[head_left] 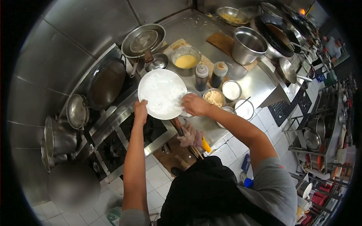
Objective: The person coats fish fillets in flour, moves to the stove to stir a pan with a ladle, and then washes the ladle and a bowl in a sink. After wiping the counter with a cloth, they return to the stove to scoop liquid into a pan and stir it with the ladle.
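A white plate (160, 88), dusted and smeared with white powder, is held tilted over the edge of the stove and counter. My left hand (141, 112) is closed on its left rim, with the thumb on top. At the right rim is my right hand (196, 104), its fingers curled in; whether they grip the rim or pinch something is hidden. Just beyond the right hand sit a bowl of pale crumbly food (214, 98), a bowl of white powder (231, 90) and another white-filled bowl with a spoon (244, 109). A metal bowl lies partly hidden behind the plate.
Two sauce bottles (201, 77) and a bowl of yellow liquid (186, 61) stand farther back. A deep steel pot (249, 45) is at the back right. A wok (107, 82) and burners (113, 148) are on the left. Below the plate hangs a crumpled cloth (190, 136).
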A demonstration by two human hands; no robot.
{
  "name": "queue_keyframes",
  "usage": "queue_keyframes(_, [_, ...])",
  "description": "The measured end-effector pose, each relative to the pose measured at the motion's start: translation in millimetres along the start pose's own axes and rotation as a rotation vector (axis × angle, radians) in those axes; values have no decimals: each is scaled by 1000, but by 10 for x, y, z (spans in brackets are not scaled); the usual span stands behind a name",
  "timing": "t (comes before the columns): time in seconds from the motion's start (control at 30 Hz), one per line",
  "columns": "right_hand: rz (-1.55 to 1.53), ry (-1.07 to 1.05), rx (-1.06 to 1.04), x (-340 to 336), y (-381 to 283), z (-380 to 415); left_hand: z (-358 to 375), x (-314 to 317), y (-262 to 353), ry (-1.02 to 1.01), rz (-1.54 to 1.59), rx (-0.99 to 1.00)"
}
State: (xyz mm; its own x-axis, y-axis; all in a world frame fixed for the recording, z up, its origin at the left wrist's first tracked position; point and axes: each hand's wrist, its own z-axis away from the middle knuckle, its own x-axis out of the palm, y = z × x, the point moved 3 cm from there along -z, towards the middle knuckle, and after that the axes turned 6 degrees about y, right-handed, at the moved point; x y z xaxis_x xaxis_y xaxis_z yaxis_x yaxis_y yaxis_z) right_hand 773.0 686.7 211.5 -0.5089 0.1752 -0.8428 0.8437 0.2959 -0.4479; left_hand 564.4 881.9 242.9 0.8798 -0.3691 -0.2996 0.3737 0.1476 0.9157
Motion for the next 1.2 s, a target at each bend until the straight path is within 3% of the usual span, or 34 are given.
queue_keyframes(0.13, [32, 85, -18, -211, -11, -196, -25, -23, -74, 23, 61, -39])
queue_keyframes(0.2, [-81, 260, -84, -273, -96, -535, -136, -41, -225, 66, 127, -80])
queue_keyframes(0.23, [-81, 268, -83, -258, -138, -715, -171, -51, -279, 65, 122, -74])
queue_keyframes(0.3, [21, 322, -286, -216, -251, -1047, -163, -54, -252, -29, 146, -18])
queue_keyframes(0.43, [74, 286, -316, -139, -152, -1360, -112, -61, -140, -72, 108, -8])
queue_keyframes(0.67, [101, 197, -121, -48, 248, -834, -76, -80, -172, 53, 100, -55])
queue_keyframes(0.93, [25, 222, -92, 60, 12, -216, 35, 18, -3, 56, 161, 14])
queue_keyframes(1.2, [-43, 231, -49, -28, 54, -152, -38, -50, -99, 65, 109, 41])
